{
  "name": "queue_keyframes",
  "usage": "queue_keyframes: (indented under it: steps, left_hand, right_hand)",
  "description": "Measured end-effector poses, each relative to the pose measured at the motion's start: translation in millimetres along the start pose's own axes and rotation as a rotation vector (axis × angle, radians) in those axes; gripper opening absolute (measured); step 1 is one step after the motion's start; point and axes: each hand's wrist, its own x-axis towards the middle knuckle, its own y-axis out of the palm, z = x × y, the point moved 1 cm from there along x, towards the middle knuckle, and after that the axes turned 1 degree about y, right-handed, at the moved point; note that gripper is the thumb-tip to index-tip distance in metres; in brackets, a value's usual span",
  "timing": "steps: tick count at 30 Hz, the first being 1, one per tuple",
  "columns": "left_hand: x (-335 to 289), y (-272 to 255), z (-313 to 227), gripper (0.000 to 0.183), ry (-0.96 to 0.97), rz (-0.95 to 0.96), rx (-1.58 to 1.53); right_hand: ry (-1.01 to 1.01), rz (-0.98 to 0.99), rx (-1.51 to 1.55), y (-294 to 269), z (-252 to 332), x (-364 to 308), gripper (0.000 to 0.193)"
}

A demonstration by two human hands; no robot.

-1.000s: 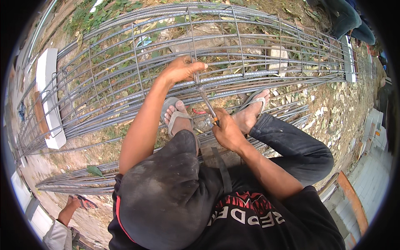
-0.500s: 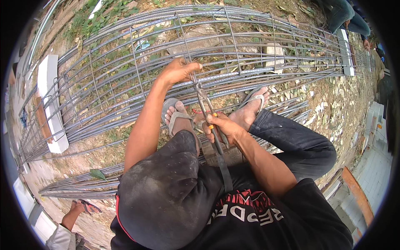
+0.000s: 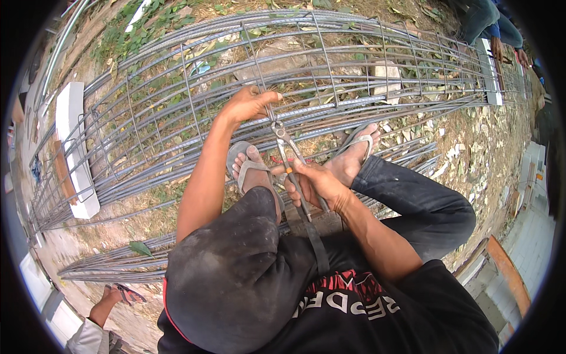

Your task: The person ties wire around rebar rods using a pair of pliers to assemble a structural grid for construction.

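In my right hand (image 3: 319, 186) is a pair of long-handled pincers (image 3: 278, 129), its head pointing up and left at the lower edge of a rebar cage (image 3: 321, 65). My fingers wrap around the handles, which have orange bands and stand a little apart. Just above the pincers' head, my left hand (image 3: 250, 105) is closed around the lower part of a thin steel crossbar (image 3: 253, 56) of the cage, thumb stretched to the right. Whether the jaws grip any wire is too small to tell.
White blocks prop the cage at the left (image 3: 76, 147) and right (image 3: 491, 74). Loose rebar (image 3: 118, 259) lies lower left, and more lies under my sandalled feet. A stone (image 3: 386, 79) sits beneath the cage. Other people are at upper right, one hand (image 3: 498, 50) showing, and lower left.
The pincers' head has turned and dipped slightly, and their handles have spread further apart in my right hand. My left hand has stayed at the crossbar, shifting slightly. A co-worker's hand has appeared at upper right.
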Motion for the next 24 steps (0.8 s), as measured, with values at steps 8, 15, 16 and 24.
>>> queue_keyframes:
  steps: [8, 15, 16, 24]
  left_hand:
    - [1.1, 3.9, -6.1, 0.068, 0.012, 0.022, -0.002]
    - [4.1, 0.2, 0.5, 0.069, -0.013, 0.003, 0.007]
    - [3.5, 1.2, -1.0, 0.069, -0.011, 0.003, 0.006]
    - [2.5, 2.6, -3.3, 0.068, -0.004, 0.020, 0.006]
  right_hand:
    - [-0.361, -0.700, -1.059, 20.3, -19.9, 22.7, 0.041]
    - [0.028, -0.212, -0.372, -0.1, 10.1, 9.5, 0.039]
    - [0.020, -0.144, -0.452, 3.7, 12.6, 9.7, 0.040]
    - [-0.841, -0.980, -1.764, 0.4, 1.4, -7.0, 0.053]
